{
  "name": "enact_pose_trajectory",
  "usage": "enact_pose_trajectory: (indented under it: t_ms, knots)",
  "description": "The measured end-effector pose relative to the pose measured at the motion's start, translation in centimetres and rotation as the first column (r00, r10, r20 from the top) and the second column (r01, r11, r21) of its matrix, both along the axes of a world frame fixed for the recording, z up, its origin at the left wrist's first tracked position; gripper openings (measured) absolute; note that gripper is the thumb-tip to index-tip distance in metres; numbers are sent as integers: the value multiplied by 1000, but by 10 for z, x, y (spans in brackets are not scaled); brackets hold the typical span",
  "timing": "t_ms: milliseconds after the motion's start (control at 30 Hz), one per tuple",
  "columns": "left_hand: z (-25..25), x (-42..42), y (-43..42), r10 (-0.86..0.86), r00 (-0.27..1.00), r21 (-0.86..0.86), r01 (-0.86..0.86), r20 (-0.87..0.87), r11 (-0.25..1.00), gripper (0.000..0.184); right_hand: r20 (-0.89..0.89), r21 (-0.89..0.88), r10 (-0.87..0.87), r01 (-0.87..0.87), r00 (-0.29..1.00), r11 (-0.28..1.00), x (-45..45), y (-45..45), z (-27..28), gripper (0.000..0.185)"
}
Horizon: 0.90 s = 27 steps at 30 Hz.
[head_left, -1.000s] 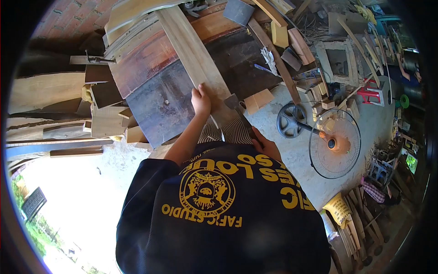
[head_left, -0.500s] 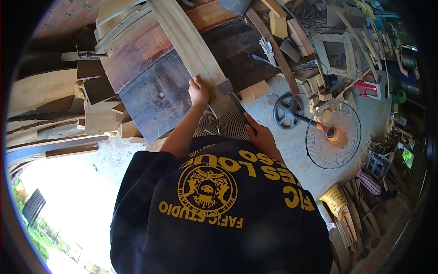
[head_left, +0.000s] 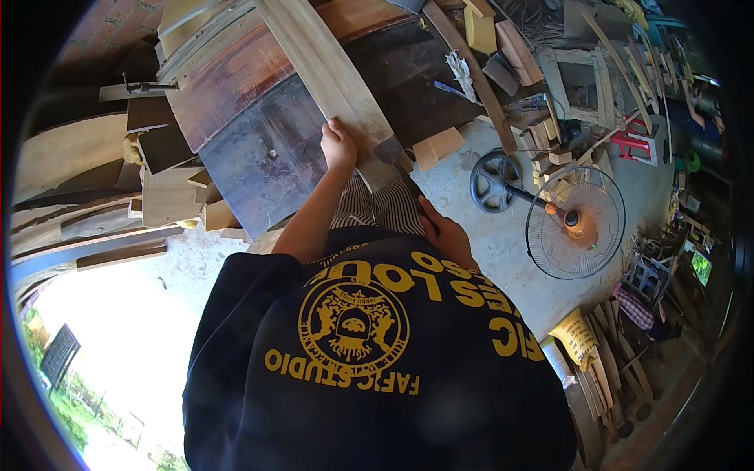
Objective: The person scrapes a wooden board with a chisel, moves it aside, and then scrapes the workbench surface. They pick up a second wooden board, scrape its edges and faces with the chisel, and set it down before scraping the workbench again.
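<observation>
A long, pale wooden board (head_left: 322, 67) lies slanted across the bench, its near end reaching over my striped trousers. My left hand (head_left: 338, 147) is closed on the board's left edge, thumb on top. Close to the near end, on the right side, is a dark squarish patch (head_left: 389, 149); I cannot tell whether it is a stain or a separate piece. My right hand (head_left: 444, 233) is low beside my thigh, fingers curled. A thin dark strip (head_left: 411, 182) runs between the board's end and this hand; its kind is unclear, and the grip is partly hidden.
Under the board spreads a dark, worn bench top (head_left: 259, 165). A clamp (head_left: 141, 86) sits at its left edge. On the right stands a fan (head_left: 576, 224) with a round base (head_left: 496, 182). Stacked planks (head_left: 71, 161) lie left, wood offcuts (head_left: 550, 149) right.
My right hand and the thin dark strip have shifted slightly. My left hand keeps its hold on the board. The whole view has tilted a little.
</observation>
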<state>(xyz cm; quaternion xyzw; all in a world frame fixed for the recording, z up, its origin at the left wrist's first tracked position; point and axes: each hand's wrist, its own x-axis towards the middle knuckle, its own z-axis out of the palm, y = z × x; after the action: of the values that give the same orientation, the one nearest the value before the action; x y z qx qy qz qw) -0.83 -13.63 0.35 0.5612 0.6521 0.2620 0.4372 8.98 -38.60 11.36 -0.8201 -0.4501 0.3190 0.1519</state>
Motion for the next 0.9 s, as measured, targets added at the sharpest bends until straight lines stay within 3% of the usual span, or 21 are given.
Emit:
enact_pose_trajectory:
  t_ms: [167, 500, 567, 800, 867, 900]
  knots:
    - [2, -1, 2, -5, 1000, -17, 5, 6, 1000, 46, 18, -87, -34, 35, 999, 996, -2, -43, -3, 51]
    - [-6, -3, 2, -12, 999, 19, 11, 49, 1000, 47, 11, -43, -3, 3, 1000, 999, 7, -42, 3, 51]
    - [-5, -4, 1, -17, 998, 13, 16, 61, 1000, 48, -2, -140, -9, 8, 1000, 990, 1, -50, 8, 51]
    - [-5, -7, 6, -32, 995, -32, 35, 99, 999, 51, 34, -128, 42, -37, 999, 991, -1, -37, -6, 52]
    - [-5, -7, 5, -36, 993, -43, 41, 116, 998, 51, 35, 53, 46, -48, 998, 997, -3, -15, -16, 52]
    - [-7, -8, 5, -35, 991, -48, 42, 133, 998, 51, 35, 55, 46, -48, 998, 997, -4, -14, -13, 52]
